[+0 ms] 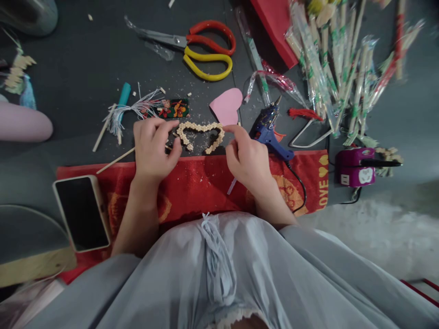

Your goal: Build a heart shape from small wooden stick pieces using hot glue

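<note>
A beige, knobbly outline (200, 127), like an open heart with its gap toward me, lies on the dark table between my hands. My left hand (152, 148) is at its left side, index finger and thumb apart, the index tip touching the upper left corner. With its index finger stretched out, my right hand (248, 160) touches the upper right corner; its other fingers are curled. A thin pale stick (232, 186) shows below those curled fingers; whether they hold it is hidden. A pink paper heart (228, 106) lies just beyond the outline.
Scissors (180, 41) with red and yellow handles lie farther back. A blue glue gun (272, 139) sits right of my right hand, its cord on the red towel (202, 192). A phone (82, 212) lies left; wrapped stick bundles (343, 68) and a purple device (355, 167) are right.
</note>
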Demonstrator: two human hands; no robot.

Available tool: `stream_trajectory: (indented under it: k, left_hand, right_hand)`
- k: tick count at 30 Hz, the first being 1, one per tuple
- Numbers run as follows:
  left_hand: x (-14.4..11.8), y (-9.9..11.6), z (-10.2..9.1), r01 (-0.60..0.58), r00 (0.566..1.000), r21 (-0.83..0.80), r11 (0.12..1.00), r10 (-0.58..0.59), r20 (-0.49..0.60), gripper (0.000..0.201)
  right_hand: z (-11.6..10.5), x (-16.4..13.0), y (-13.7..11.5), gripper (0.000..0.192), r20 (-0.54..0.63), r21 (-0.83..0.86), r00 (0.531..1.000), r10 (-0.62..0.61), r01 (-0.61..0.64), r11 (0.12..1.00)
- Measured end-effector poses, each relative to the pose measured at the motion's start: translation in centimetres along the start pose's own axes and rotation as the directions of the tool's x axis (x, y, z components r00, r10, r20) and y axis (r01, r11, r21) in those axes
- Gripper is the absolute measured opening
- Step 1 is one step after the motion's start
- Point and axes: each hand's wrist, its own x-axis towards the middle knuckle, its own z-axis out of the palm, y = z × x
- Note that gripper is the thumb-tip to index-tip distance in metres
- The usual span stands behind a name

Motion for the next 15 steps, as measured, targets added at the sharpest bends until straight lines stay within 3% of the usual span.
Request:
stream_trajectory:
  k: [8,15]
  left_hand:
    - [-0.1,-0.4,0.1,0.033,0.999,-0.112,0.993,-0.03,0.027,0.033]
    - [-0.2,-0.6,0.4,0.026,0.999,-0.12,0.992,-0.023,0.031,0.034]
  right_hand:
    - [0.2,0.3,0.1,0.048,0.066,-0.119,0.994,0.082,-0.074,0.99]
    - [1.1,0.5,0.5,0.054,0.03,-0.104,1.0,-0.005,0.008,0.995]
